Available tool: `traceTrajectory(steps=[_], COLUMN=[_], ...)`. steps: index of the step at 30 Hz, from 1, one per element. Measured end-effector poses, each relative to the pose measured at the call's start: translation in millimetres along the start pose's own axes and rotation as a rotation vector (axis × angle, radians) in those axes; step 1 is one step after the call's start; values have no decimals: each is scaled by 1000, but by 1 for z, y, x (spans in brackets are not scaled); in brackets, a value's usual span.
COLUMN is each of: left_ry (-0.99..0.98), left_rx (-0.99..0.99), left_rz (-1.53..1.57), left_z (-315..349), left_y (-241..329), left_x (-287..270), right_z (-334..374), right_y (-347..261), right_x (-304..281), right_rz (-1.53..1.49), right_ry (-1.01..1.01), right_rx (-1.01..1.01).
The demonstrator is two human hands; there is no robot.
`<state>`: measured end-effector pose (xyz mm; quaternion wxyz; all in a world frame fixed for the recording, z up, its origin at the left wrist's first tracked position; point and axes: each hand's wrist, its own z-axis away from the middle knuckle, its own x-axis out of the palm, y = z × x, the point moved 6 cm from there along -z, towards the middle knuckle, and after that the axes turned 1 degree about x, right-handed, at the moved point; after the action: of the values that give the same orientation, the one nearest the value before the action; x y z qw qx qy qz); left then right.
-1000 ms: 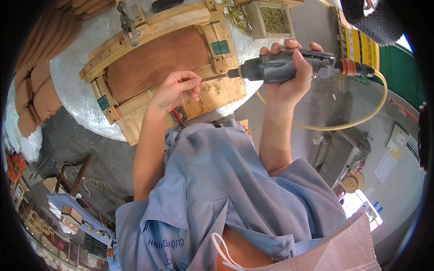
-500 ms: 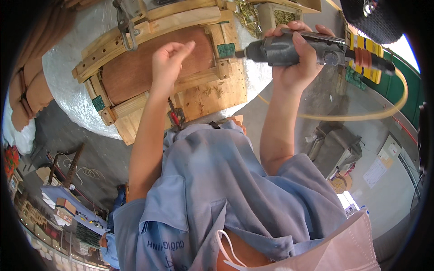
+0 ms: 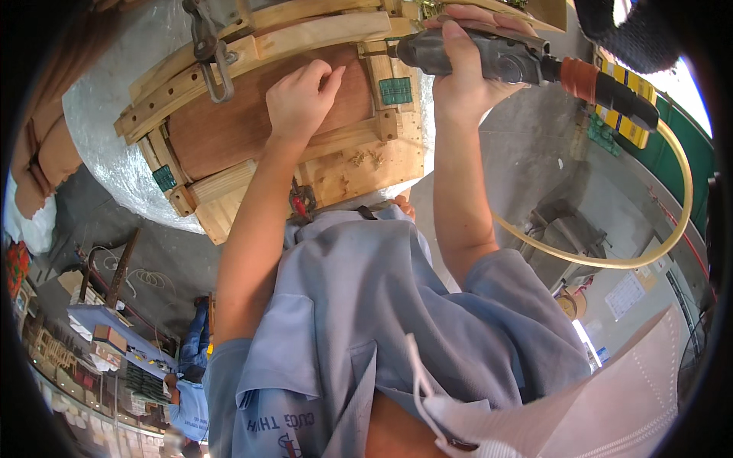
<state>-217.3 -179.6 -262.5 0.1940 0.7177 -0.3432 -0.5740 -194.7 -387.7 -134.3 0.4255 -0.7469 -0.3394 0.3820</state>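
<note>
Head: dark power tool (image 3: 504, 61), orange collar (image 3: 578, 79)

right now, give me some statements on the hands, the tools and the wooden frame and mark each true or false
1. The right hand holds a dark power tool. True.
2. A blue hose runs from the power tool. False: the hose is pale yellow.
3. The left hand shows over a brown panel. True.
4. Both hands grip the power tool. False: only the right hand does.
5. A green piece shows at the right side of the wooden frame. True.
</note>
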Motion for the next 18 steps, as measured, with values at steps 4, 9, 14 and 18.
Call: traceTrajectory(steps=[4, 9, 14, 18], left_ry=[12, 24, 39, 35], left_rx=[26, 31, 53, 36], left_rz=[-45, -25, -44, -42], left_z=[0, 0, 0, -3], left_y=[-1, -1, -1, 0], left_x=[1, 3, 3, 3], right_z=[0, -1, 5, -7], right_y=[5, 3, 0, 39], right_x=[1, 4, 10, 4], right_rz=[27, 87, 40, -439], right_ry=[15, -5, -29, -32], right_rx=[20, 31, 30, -144])
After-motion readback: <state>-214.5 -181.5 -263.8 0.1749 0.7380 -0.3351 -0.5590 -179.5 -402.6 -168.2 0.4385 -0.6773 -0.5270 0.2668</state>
